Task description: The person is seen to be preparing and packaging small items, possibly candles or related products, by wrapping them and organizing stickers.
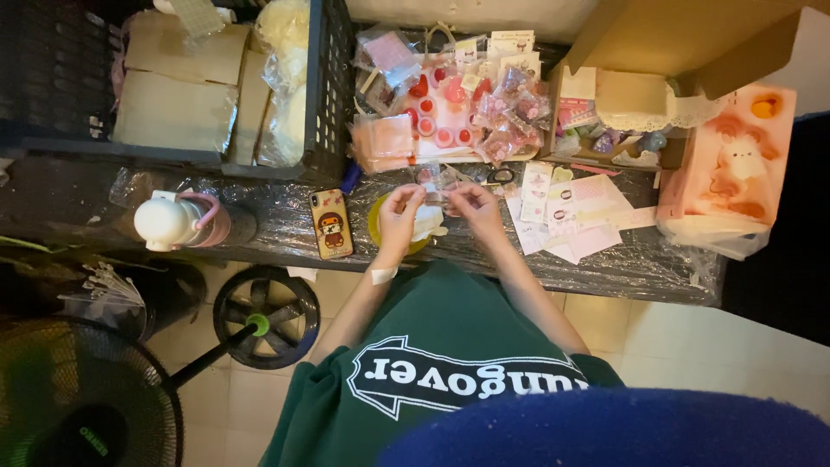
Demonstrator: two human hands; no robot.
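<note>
We are holding both hands together over the near edge of the table, and the small clear packet (pixel 435 179) is sitting right between them. Our left hand (pixel 399 218) is pinching the packet's left side with thumb and forefinger closed on it, and our right hand (pixel 475 210) is pinching the right side the same way, so neither hand is nearer than the other: the packet is spanning the gap, its long axis running roughly left to right across us, just above the fingertips (what is inside it is too small for us to tell). Directly under the left hand a round yellow dish (pixel 379 232) is showing, with something white lying in it. Just to the left of that a phone in a cartoon case (pixel 332 224) is lying flat, and farther left a white and pink bottle (pixel 177 220) is resting on its side. To the right of the right hand, pale stickers and cards (pixel 566 212) are spreading over the plastic-covered table (pixel 285 227). Beyond the hands a pink tray (pixel 441 117) is holding small red pieces and cellophane bags, with an open cardboard box (pixel 640 95) beside it.
</note>
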